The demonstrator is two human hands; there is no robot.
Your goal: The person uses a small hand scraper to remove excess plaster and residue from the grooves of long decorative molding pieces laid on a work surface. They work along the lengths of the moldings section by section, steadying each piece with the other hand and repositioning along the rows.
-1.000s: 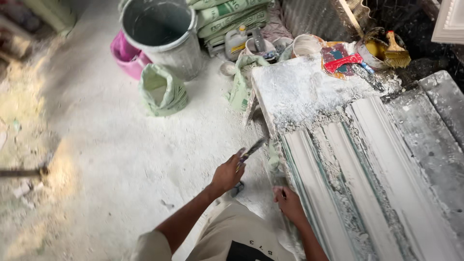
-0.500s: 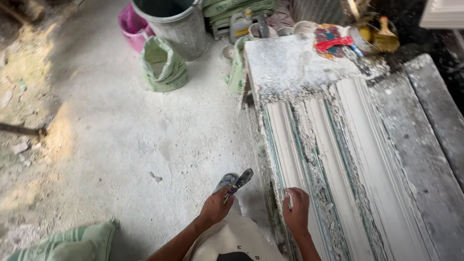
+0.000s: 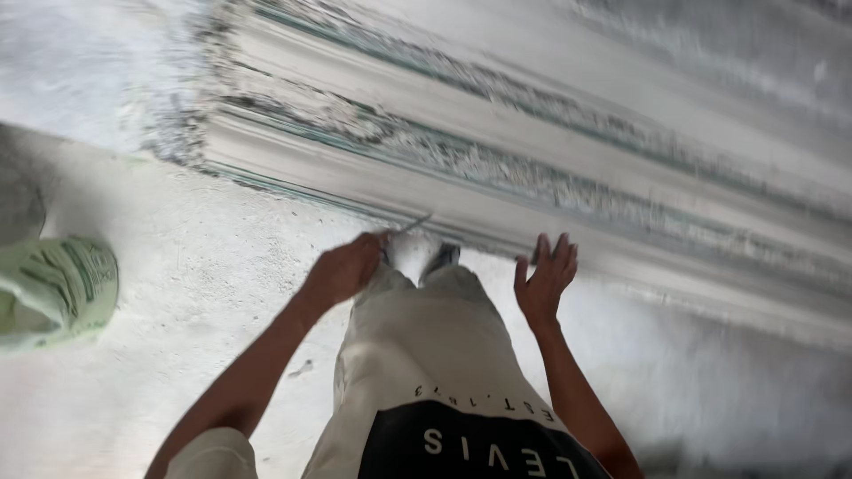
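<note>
My left hand is closed around a thin metal scraping tool, whose tip touches the lower edge of a long white plaster moulding lying on a bench. My right hand is open with its fingers spread, resting against the moulding's near edge. The moulding has ribbed profiles with greenish, crumbly seams. My pale trousers and a foot in a sandal show between my arms. The whole view is motion-blurred.
A green-printed woven sack lies on the dusty white floor at the left. The bench's grey planks run along the top right.
The view has swung and closed in on the moulding's edge. The buckets and the clutter at the bench end have left the view. Both hands stay at the near edge.
</note>
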